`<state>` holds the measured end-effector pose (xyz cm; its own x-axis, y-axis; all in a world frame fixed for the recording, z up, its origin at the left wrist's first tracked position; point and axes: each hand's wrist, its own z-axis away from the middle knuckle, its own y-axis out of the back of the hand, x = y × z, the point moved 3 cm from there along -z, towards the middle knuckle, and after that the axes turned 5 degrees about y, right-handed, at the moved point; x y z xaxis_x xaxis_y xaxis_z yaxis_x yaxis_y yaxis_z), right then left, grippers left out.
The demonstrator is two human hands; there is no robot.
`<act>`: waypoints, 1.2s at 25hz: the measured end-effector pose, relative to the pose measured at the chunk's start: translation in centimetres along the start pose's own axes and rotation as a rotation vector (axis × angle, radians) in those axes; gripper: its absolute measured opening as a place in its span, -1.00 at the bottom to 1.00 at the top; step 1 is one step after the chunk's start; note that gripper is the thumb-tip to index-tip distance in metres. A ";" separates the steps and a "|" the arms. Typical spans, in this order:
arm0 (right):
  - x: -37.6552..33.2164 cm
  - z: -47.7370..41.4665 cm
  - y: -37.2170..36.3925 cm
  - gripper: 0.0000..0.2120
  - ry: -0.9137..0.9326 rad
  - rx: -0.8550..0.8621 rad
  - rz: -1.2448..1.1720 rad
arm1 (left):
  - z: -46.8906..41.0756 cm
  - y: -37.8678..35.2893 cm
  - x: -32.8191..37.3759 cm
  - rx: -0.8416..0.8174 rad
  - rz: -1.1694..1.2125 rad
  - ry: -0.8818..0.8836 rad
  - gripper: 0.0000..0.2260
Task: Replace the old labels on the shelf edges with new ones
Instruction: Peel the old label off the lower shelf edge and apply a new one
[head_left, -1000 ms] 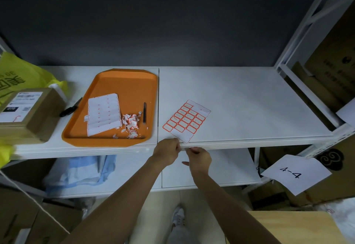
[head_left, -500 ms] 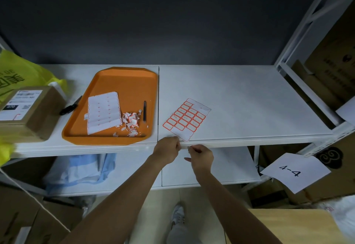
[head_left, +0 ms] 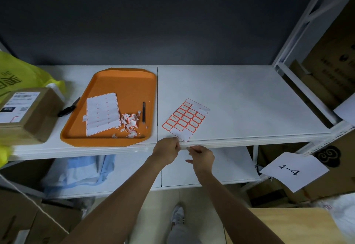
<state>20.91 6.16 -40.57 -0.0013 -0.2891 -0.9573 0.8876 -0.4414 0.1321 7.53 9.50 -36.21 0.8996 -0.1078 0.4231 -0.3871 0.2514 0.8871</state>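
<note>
Many red-bordered labels (head_left: 184, 118) cover a partly peeled sheet (head_left: 199, 107).

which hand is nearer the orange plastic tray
Left. The left hand is at the shelf edge just right of the orange plastic tray; the right hand is farther right, beyond it.

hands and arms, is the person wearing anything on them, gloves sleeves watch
Nothing worn shows. The left hand and right hand are ungloved, with no ring, watch or bracelet visible. Both forearms are bare down to the bottom edge of the picture, so no sleeve comes into view.
</note>
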 end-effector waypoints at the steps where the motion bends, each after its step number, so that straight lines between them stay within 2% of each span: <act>1: 0.0 0.0 0.0 -0.96 0.011 0.002 -0.008 | 0.0 0.0 0.0 0.003 0.000 0.000 -0.88; 5: 0.3 0.0 0.0 -0.99 0.066 -0.013 0.031 | 0.0 -0.2 -0.2 0.008 0.000 0.004 -0.89; 10: 0.6 0.0 0.4 -0.90 0.154 -0.076 0.199 | 0.0 -0.2 -0.2 0.008 0.002 0.000 -0.87; 15: 0.3 -0.3 0.2 -0.87 0.101 0.003 0.177 | 0.0 -0.2 -0.1 0.006 0.006 0.006 -0.89; 22: 0.0 0.5 -0.4 -0.99 0.045 0.085 0.085 | -0.1 -0.2 -0.1 0.020 -0.001 0.003 -0.89; 30: -0.1 0.6 -0.8 -0.94 0.107 0.018 0.104 | -0.1 -0.3 -0.1 0.030 -0.006 -0.001 -0.90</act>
<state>19.96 5.99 -40.44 0.1403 -0.2418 -0.9601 0.8722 -0.4288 0.2355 7.55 9.50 -36.53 0.9016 -0.1104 0.4182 -0.3879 0.2216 0.8947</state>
